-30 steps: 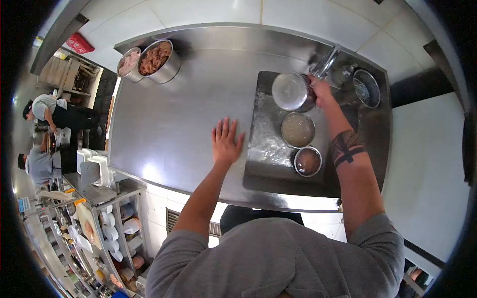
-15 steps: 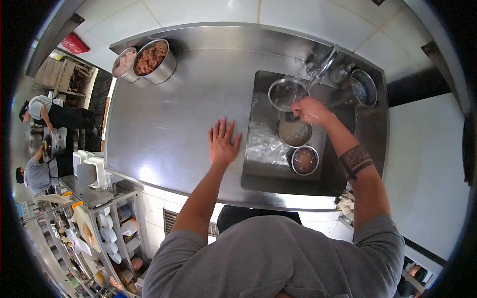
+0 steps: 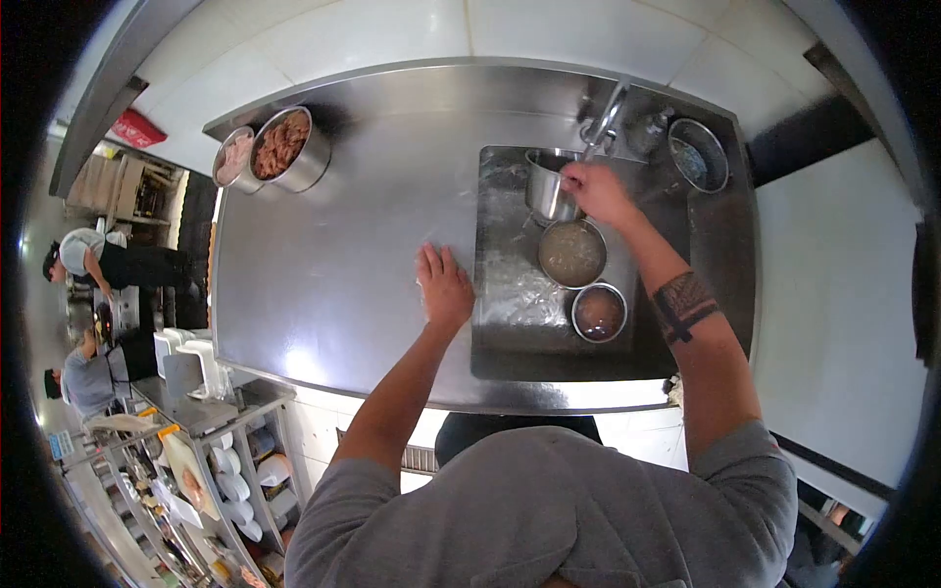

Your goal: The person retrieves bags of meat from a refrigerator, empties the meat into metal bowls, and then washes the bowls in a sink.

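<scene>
My right hand point(image 3: 596, 190) grips the rim of a steel pot point(image 3: 545, 188) at the back of the sink point(image 3: 510, 323), right under the faucet point(image 3: 605, 116). The pot stands tilted on its side against the sink's rear. In front of it sit two steel bowls, one holding cloudy water point(image 3: 571, 253) and one holding brownish water point(image 3: 599, 313). My left hand point(image 3: 444, 286) rests flat on the steel counter point(image 3: 333, 255), its fingers together at the sink's left edge, holding nothing.
Two steel tubs of raw meat point(image 3: 282, 145) stand at the counter's back left corner. Another steel container point(image 3: 698, 155) sits behind the sink at right. White tiled wall runs behind. Shelves with dishes point(image 3: 211, 461) and two other people point(image 3: 98, 260) are at far left.
My right hand moved from the faucet down toward the bowls, then back up to take the pot's rim. The pot has been turned and tilted. My left hand's fingers have closed together.
</scene>
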Motion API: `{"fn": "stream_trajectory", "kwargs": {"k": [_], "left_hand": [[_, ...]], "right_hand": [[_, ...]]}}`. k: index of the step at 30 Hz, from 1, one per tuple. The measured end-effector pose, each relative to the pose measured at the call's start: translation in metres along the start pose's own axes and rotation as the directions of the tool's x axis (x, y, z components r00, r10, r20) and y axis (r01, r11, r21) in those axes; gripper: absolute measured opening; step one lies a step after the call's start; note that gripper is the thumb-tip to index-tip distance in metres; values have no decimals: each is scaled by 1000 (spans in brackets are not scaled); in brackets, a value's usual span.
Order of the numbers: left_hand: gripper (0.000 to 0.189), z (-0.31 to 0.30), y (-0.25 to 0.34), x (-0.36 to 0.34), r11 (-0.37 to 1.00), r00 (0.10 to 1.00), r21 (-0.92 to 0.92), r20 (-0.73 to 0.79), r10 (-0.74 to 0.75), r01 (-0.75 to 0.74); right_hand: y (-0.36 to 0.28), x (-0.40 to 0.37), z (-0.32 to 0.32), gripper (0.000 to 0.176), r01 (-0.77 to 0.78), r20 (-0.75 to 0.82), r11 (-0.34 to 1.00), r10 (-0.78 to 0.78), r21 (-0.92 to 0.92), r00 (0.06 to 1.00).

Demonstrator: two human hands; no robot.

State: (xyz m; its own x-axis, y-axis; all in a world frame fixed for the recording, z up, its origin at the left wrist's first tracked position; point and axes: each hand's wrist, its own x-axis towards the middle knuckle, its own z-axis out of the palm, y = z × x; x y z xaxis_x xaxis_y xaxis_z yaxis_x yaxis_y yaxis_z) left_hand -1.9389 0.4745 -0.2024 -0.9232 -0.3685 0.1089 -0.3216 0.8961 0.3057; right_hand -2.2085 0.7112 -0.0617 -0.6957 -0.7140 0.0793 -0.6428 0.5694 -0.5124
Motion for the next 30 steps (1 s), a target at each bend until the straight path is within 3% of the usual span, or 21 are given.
{"fn": "stream_trajectory", "kwargs": {"k": [2,3,4,5,7,8,10,11,13,14,17,18,19,20,21,22,23,24,25,27,30], "left_hand": [[60,14,23,33,998,999,-60,-38,31,-34],[61,-1,47,58,870,995,-492,97,26,25],[62,-17,69,80,567,970,-811,229,82,143],[62,-31,90,99,564,969,-814,229,90,140],[64,-47,122,132,-141,903,-901,424,-77,411],[64,-46,129,140,-144,903,-900,425,-70,412],[69,-41,135,154,-543,812,-605,459,361,583],[65,-39,136,155,-528,702,-472,563,436,706],[59,-43,158,164,-440,696,-541,602,392,716],[54,-45,170,170,-345,690,-598,640,337,723],[40,-38,202,206,23,664,-664,748,16,747],[35,-37,216,218,-23,688,-689,725,-21,725],[37,-25,222,221,186,831,-818,556,18,544],[37,-31,228,222,185,836,-821,549,-6,540],[39,-44,232,221,540,894,-734,440,-82,411],[40,-42,231,221,820,942,-507,316,-113,268],[40,-32,224,214,820,941,-495,308,-142,286],[40,0,208,205,580,859,-640,438,-264,504],[41,16,195,197,267,750,-705,577,-322,657],[36,8,181,144,-412,637,-620,762,-116,668],[34,45,155,78,-491,467,-493,865,-186,718]], "right_hand": [[-1,10,4,18,122,-184,992,-114,31,976],[-1,14,-2,19,125,-137,990,-116,58,984],[-3,13,-9,19,118,-143,991,-110,54,984],[-4,11,-18,20,49,-81,966,-30,254,996],[4,7,-33,22,-141,62,829,129,541,990],[9,3,-36,22,-145,60,832,134,536,989],[22,-4,-38,21,-242,134,305,334,921,933],[29,-9,-41,21,-237,128,310,334,921,934],[33,-22,-49,19,-307,218,117,477,944,851],[36,-23,-52,19,-330,273,13,532,944,802],[108,-25,-20,19,-394,288,33,629,918,722],[132,-24,-10,20,-391,290,23,631,920,720],[139,-19,-10,20,-396,301,21,613,918,730],[144,-12,-9,21,-375,202,125,665,919,718],[147,-6,-6,21,-357,100,228,703,906,704],[146,2,-8,21,-361,118,224,684,905,720],[145,9,-13,22,-431,181,229,668,873,721],[146,15,-16,23,-497,241,237,654,835,717],[156,23,-12,23,-497,253,238,636,835,729],[180,41,-2,25,-542,332,275,550,794,766],[169,38,-4,23,-458,287,167,583,873,760]]}}
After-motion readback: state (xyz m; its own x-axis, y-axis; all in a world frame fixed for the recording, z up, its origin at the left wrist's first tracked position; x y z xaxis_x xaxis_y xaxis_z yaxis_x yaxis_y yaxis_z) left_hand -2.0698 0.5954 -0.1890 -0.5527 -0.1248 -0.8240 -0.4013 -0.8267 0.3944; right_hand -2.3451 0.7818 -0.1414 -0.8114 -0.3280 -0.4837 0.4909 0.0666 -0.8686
